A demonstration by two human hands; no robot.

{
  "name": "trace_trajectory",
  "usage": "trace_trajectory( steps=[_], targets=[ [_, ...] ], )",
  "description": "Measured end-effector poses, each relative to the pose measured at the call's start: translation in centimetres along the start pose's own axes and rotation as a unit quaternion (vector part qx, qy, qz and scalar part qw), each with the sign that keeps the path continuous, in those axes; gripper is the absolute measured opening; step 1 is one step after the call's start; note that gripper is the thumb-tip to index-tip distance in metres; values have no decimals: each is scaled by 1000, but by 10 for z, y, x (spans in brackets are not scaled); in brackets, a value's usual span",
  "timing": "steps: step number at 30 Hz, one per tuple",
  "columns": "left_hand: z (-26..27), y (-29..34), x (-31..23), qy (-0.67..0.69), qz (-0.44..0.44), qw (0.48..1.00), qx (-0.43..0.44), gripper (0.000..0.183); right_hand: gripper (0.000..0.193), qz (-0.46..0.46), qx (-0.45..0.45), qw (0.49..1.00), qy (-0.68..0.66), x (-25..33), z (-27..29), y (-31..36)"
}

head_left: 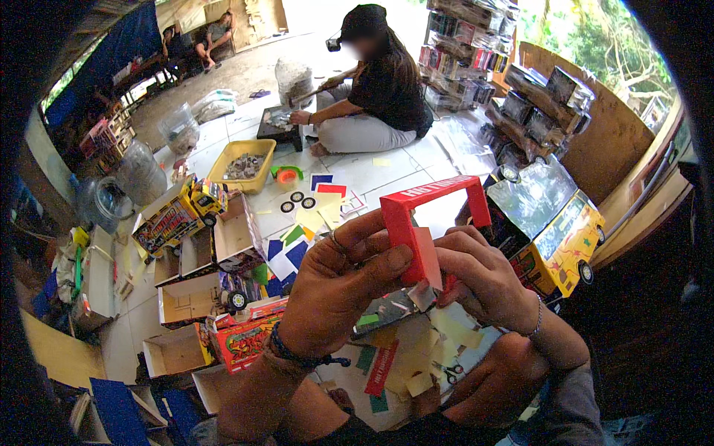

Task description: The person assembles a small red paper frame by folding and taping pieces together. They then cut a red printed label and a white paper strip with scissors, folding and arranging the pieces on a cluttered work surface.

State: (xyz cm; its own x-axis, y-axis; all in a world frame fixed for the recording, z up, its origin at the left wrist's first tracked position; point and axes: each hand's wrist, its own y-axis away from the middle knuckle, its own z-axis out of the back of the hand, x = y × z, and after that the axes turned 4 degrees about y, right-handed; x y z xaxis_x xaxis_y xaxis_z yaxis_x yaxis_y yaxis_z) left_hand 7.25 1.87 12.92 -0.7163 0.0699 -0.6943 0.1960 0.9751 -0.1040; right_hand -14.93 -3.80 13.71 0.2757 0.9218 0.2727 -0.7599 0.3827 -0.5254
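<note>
In front of me I hold up a red toy truck part (435, 191), a U-shaped frame with pale lettering along its top bar. My left hand (338, 286) grips its left end, thumb on the near face and fingers behind. My right hand (483, 279) is closed at the lower edge of that end, where a small whitish flap (424, 296) hangs down; the fingertips are partly hidden. The frame's other leg points down above my right hand, untouched. Below my hands lie a red lettered strip (381, 368), paper scraps (405, 353) and dark-handled scissors (448, 370).
Toy trucks (182, 215) and open box bodies (182, 301) stand at the left. A yellow toy truck (561, 249) is at the right, near wrapped stacks (547, 111). Beyond the coloured paper pieces (286, 249) are a yellow basin (242, 165) and a seated person (379, 89) working at a low stand.
</note>
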Motion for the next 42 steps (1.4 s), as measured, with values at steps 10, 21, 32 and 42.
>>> trace_trajectory(
  steps=[10, 21, 32, 42],
  targets=[
    [-2, -1, 3, -8, 10, 1000, -4, 50, 55, 10, -9, 1000, -7, -2, -1, 1],
    [-1, -1, 3, -13, 23, 1000, -8, 53, 53, -5, -11, 1000, -5, 1, 1, -2],
    [-2, -1, 2, -16, 14, 999, -29, 43, 52, -5, -12, 1000, 8, -1, 1, 0],
    [-1, -3, 6, -9, 12, 999, -29, 43, 46, -6, -15, 1000, 5, -3, 0, 1]
  ],
)
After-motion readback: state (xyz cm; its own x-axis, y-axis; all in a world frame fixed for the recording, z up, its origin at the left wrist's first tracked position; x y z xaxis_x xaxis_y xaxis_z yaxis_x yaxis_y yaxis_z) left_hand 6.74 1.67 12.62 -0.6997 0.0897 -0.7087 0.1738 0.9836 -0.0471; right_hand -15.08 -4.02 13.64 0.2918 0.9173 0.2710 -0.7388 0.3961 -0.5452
